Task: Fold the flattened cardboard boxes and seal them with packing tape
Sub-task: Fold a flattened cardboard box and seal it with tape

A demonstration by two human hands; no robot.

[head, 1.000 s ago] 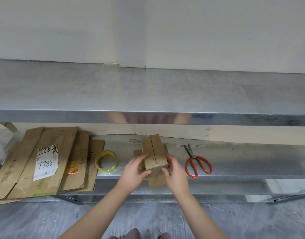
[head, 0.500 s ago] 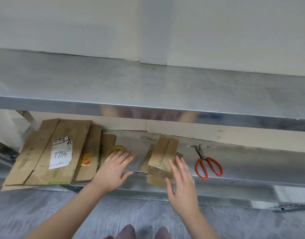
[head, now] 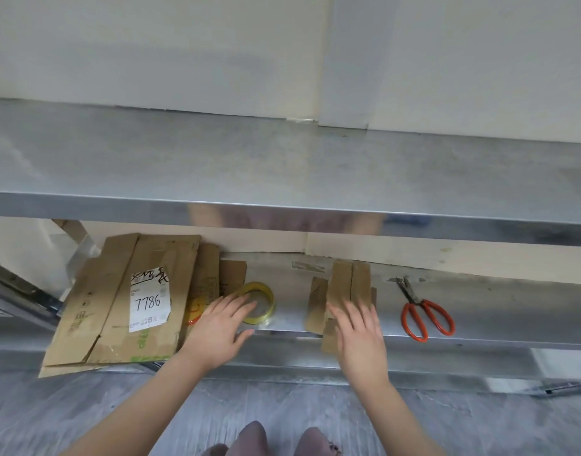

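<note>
The small box lies on the lower shelf, a little right of centre in the frame, folded with its flap seam facing up. My right hand rests flat on its near end, fingers straight and together, gripping nothing. My left hand is spread wide and reaches toward the tape roll, which lies flat just left of the box. My fingertips are over the roll's near rim, but I cannot tell whether they touch it. The flattened boxes are stacked at the lower left, and the scissors lie to the right of the box.

I judge the step to be fetching the tape so the seam can be sealed. To do it well, I should press the right palm down so the flaps stay closed and the box does not slide. With the left, I should hook the fingers through the ring rather than nudge it away. Then I need to find the loose end before lifting, because clear tape hides it.
</note>
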